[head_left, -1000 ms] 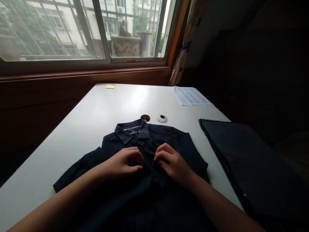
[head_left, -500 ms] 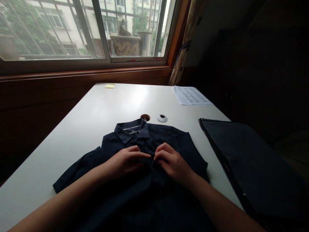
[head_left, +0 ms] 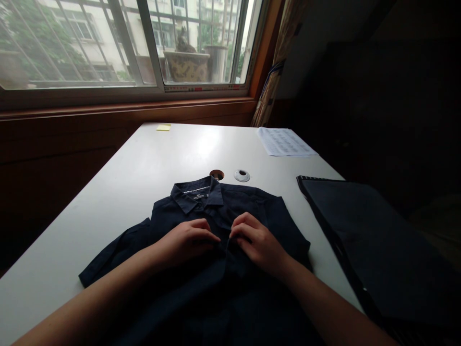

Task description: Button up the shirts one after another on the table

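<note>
While a white worktop [head_left: 108, 192] spreads before you, a dark navy shirt [head_left: 216, 288] lies face-up across it. Your right hand [head_left: 256, 240] pinches the shirt's front; just beside it, your left hand [head_left: 189, 240] curls loosely, any hold on cloth impossible to tell.

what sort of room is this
Probably a room in a home, perhaps a study: a white desk beneath a barred window, a tied-back patterned curtain and printed sheets.

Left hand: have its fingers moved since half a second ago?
Yes, slightly: the left hand shifted its fingers left and nearer the wearer, against the table hole.
</note>
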### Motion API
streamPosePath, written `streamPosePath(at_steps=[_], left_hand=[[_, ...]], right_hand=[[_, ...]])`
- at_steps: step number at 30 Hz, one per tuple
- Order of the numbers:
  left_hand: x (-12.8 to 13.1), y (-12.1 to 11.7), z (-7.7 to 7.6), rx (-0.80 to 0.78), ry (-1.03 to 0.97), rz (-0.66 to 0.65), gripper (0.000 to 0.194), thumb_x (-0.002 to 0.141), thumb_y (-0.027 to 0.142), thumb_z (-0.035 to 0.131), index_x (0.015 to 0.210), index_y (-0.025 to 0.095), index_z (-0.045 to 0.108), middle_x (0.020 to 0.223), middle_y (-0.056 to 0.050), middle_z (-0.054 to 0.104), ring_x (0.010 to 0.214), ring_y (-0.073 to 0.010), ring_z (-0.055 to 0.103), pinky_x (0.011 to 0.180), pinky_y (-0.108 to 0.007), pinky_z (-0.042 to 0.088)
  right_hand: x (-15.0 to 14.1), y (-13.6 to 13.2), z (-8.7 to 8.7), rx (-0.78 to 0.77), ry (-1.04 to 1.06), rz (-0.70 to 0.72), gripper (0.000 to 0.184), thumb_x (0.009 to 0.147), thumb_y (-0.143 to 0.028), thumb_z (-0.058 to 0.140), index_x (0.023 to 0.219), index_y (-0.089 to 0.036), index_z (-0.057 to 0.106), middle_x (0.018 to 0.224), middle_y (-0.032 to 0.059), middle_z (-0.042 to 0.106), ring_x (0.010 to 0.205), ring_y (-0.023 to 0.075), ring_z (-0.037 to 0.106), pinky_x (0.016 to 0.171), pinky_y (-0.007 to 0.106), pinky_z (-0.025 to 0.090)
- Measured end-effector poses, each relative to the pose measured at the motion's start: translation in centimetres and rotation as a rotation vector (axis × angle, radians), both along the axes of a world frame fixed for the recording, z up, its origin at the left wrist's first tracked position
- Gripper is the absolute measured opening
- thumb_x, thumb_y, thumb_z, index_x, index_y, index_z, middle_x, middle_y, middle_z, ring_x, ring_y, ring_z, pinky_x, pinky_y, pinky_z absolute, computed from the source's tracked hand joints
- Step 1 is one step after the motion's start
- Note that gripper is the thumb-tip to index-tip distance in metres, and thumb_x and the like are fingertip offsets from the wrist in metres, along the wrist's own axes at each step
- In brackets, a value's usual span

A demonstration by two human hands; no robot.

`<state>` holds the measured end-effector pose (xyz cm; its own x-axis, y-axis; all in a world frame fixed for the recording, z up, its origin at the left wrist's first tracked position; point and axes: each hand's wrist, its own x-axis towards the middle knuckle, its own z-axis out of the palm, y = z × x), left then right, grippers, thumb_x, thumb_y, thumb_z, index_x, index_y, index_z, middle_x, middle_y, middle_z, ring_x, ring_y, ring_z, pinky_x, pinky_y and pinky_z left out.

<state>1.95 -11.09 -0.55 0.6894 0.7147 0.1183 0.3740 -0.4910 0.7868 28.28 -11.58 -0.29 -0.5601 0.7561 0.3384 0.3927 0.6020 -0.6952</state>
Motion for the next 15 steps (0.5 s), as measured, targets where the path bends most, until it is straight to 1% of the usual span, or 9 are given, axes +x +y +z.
streamPosePath(at_steps=[10,15], left_hand=[[-0.02,0.06,-0.52,0.051,-0.052,-0.003,0.019,0.092,0.021,0.064,0.108,0.021,0.074,0.093,-0.005,0.062,0.079,-0.0131,0.063,0.069,-0.021,0.049],[-0.1,0.1,-0.59,0.06,-0.065,0.01,0.017,0.09,0.02,0.066,0.105,0.021,0.074,0.092,-0.004,0.062,0.078,-0.0126,0.063,0.068,-0.021,0.048]], right_hand=[[0.06,0.05,-0.21,-0.001,-0.007,-0.002,0.021,0.085,-0.002,0.058,0.094,-0.021,0.064,0.104,0.0053,0.056,0.092,0.017,0.06,0.081,0.029,0.051],[0.11,0.01,-0.21,0.001,-0.003,-0.002,0.022,0.085,-0.002,0.057,0.094,-0.021,0.063,0.104,0.0051,0.056,0.092,0.0171,0.06,0.081,0.03,0.051]])
